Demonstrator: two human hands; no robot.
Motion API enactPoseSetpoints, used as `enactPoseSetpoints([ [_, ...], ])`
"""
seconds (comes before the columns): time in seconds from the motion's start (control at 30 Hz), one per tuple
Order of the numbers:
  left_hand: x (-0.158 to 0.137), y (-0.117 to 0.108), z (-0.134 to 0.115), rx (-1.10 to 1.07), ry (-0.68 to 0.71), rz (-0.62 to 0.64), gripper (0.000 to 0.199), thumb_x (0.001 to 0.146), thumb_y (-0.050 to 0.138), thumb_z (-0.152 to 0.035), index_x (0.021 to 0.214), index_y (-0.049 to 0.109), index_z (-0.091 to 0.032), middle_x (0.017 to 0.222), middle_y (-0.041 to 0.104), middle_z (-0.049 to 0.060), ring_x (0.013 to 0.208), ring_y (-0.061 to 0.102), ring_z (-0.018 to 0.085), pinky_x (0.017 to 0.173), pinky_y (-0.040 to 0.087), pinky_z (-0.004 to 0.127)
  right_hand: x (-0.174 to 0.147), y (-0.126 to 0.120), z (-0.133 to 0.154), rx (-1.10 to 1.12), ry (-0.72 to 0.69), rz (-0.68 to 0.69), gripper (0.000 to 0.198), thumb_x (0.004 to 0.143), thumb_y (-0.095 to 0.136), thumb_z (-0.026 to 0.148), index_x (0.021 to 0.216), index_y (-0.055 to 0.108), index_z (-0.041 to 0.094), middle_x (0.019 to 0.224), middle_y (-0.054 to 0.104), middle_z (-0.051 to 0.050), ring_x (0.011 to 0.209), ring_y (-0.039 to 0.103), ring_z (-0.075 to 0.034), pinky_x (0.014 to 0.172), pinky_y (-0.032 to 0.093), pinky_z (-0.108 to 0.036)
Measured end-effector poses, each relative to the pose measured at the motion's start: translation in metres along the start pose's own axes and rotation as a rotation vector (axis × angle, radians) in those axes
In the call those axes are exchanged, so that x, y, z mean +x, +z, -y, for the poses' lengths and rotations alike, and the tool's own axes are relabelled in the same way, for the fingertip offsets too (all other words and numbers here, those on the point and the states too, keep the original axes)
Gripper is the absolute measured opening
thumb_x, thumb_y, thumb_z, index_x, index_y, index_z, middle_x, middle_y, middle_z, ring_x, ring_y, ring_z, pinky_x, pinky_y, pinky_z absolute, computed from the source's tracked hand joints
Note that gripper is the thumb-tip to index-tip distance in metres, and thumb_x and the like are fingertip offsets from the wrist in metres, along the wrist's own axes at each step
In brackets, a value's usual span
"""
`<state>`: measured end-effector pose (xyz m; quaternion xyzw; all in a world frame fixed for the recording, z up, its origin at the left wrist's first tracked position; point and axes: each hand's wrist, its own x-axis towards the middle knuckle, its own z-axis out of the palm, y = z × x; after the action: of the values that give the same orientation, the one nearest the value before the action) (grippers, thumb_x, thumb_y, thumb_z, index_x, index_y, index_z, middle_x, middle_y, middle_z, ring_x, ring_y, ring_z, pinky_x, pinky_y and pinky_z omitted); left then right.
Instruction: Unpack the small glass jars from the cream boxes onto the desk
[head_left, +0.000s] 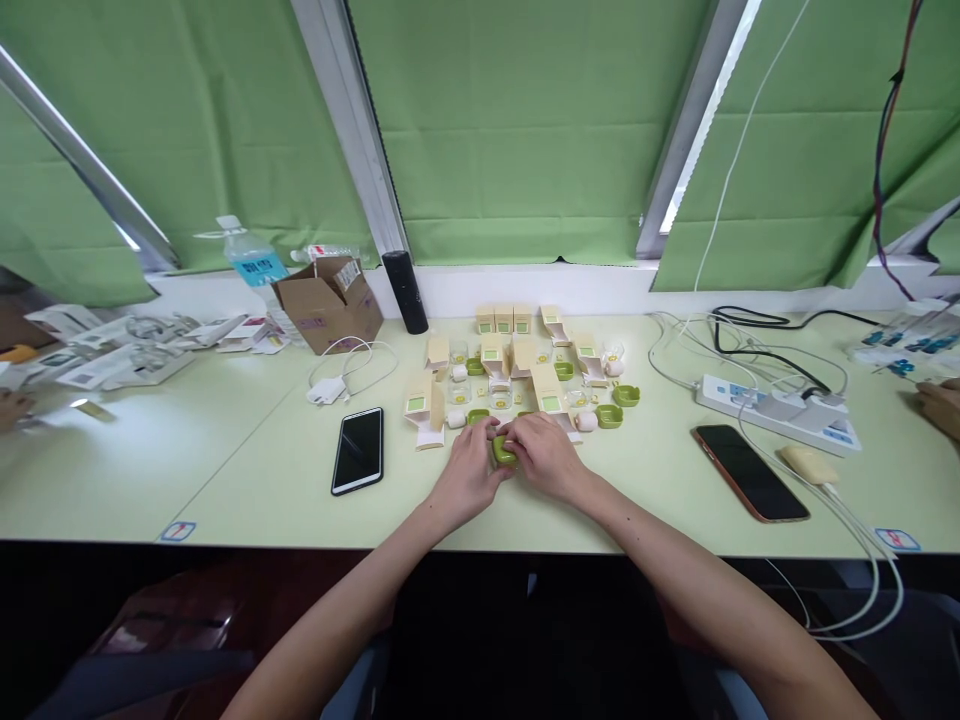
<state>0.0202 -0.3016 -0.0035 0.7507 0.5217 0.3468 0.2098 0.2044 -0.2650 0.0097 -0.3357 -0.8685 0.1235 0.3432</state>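
Both my hands are closed around a small green plastic case (503,453) near the table's front edge. My left hand (472,462) grips it from the left, and my right hand (541,450) holds it from the right with bent fingers. Part of the case is hidden by the fingers. Just beyond it lie open green cases (609,417), small cream cardboard boxes (420,402) with some flaps open, clear plastic pieces (500,399) and pale pink rolled pieces (586,421).
A phone (358,452) lies to the left, another phone (750,473) to the right. Beside the right phone are a power strip (776,415) and loose cables. A cardboard box (330,308), a black cylinder (406,292) and a water bottle (255,262) stand at the back left.
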Motion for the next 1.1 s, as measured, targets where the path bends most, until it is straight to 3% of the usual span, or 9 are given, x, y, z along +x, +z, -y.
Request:
enactPoseSetpoints([
  [0.07, -0.001, -0.002, -0.001, -0.02, -0.027, -0.002, 0.063, 0.081, 0.077, -0.02, 0.135, 0.045, -0.023, 0.136, 0.059, 0.015, 0.13, 0.059, 0.034, 0.11, 0.048, 0.054, 0.0, -0.001, 0.0, 0.123, 0.081, -0.034, 0.011, 0.1, 0.049, 0.02, 0.092, 0.053, 0.024, 0.099, 0.077, -0.008, 0.09, 0.07, -0.025, 0.08, 0.049, -0.04],
  [0.17, -0.005, -0.007, -0.004, -0.028, -0.049, 0.005, 0.063, 0.083, 0.075, -0.021, 0.137, 0.044, -0.023, 0.134, 0.061, 0.015, 0.132, 0.058, 0.035, 0.111, 0.047, 0.055, 0.001, -0.006, -0.003, 0.355, 0.217, -0.194, 0.01, 0.104, 0.048, 0.032, 0.097, 0.052, 0.026, 0.104, 0.076, -0.007, 0.093, 0.072, -0.024, 0.078, 0.053, -0.039],
  [0.27, -0.007, -0.015, -0.003, -0.012, -0.025, -0.004, 0.063, 0.083, 0.073, -0.018, 0.139, 0.044, -0.023, 0.128, 0.066, 0.013, 0.137, 0.054, 0.035, 0.115, 0.043, 0.057, 0.003, -0.014, -0.01, 0.55, 0.325, -0.362, 0.023, 0.102, 0.053, 0.049, 0.095, 0.053, 0.027, 0.102, 0.075, -0.006, 0.093, 0.071, -0.024, 0.079, 0.057, -0.04],
  [0.37, -0.009, -0.028, 0.004, 0.021, -0.024, -0.021, 0.062, 0.084, 0.07, -0.017, 0.14, 0.045, -0.024, 0.125, 0.067, 0.012, 0.136, 0.055, 0.035, 0.117, 0.041, 0.057, 0.005, -0.017, -0.018, 0.689, 0.398, -0.425, 0.034, 0.097, 0.059, 0.061, 0.093, 0.054, 0.027, 0.095, 0.074, -0.005, 0.088, 0.071, -0.024, 0.077, 0.06, -0.041],
  [0.53, -0.014, -0.049, 0.014, 0.121, -0.044, -0.027, 0.057, 0.083, 0.068, -0.016, 0.136, 0.05, -0.024, 0.127, 0.067, 0.011, 0.133, 0.054, 0.035, 0.116, 0.039, 0.058, 0.006, -0.015, -0.021, 0.722, 0.416, -0.43, 0.038, 0.095, 0.061, 0.065, 0.094, 0.056, 0.028, 0.093, 0.073, -0.004, 0.082, 0.069, -0.023, 0.075, 0.061, -0.041],
  [0.73, -0.017, -0.055, 0.017, 0.269, -0.002, -0.008, 0.054, 0.081, 0.069, -0.017, 0.133, 0.056, -0.023, 0.12, 0.068, 0.012, 0.119, 0.058, 0.036, 0.105, 0.044, 0.056, 0.006, -0.014, -0.018, 0.703, 0.408, -0.432, 0.038, 0.094, 0.061, 0.066, 0.092, 0.057, 0.028, 0.093, 0.073, -0.005, 0.086, 0.07, -0.024, 0.078, 0.061, -0.041],
  [0.87, -0.016, -0.062, 0.006, 0.302, 0.048, -0.049, 0.06, 0.081, 0.074, -0.024, 0.138, 0.054, -0.024, 0.137, 0.063, 0.013, 0.123, 0.052, 0.039, 0.106, 0.041, 0.058, 0.007, -0.019, -0.02, 0.781, 0.45, -0.448, 0.041, 0.089, 0.066, 0.067, 0.088, 0.056, 0.028, 0.09, 0.074, -0.004, 0.082, 0.071, -0.024, 0.075, 0.061, -0.041],
  [1.0, 0.006, -0.066, -0.013, 0.21, 0.199, -0.102, 0.065, 0.089, 0.069, -0.03, 0.149, 0.044, -0.026, 0.147, 0.056, 0.013, 0.132, 0.049, 0.037, 0.114, 0.038, 0.058, 0.018, -0.027, -0.021, 0.936, 0.523, -0.419, 0.047, 0.077, 0.078, 0.069, 0.079, 0.055, 0.027, 0.073, 0.069, 0.0, 0.064, 0.067, -0.021, 0.06, 0.061, -0.038],
  [1.1, 0.04, -0.059, -0.025, 0.081, 0.331, -0.017, 0.075, 0.087, 0.075, -0.03, 0.154, 0.04, -0.029, 0.151, 0.053, 0.014, 0.14, 0.047, 0.035, 0.119, 0.04, 0.054, 0.033, -0.034, -0.02, 1.081, 0.542, -0.285, 0.048, 0.07, 0.084, 0.065, 0.077, 0.056, 0.027, 0.068, 0.069, 0.001, 0.059, 0.068, -0.023, 0.054, 0.061, -0.04],
])
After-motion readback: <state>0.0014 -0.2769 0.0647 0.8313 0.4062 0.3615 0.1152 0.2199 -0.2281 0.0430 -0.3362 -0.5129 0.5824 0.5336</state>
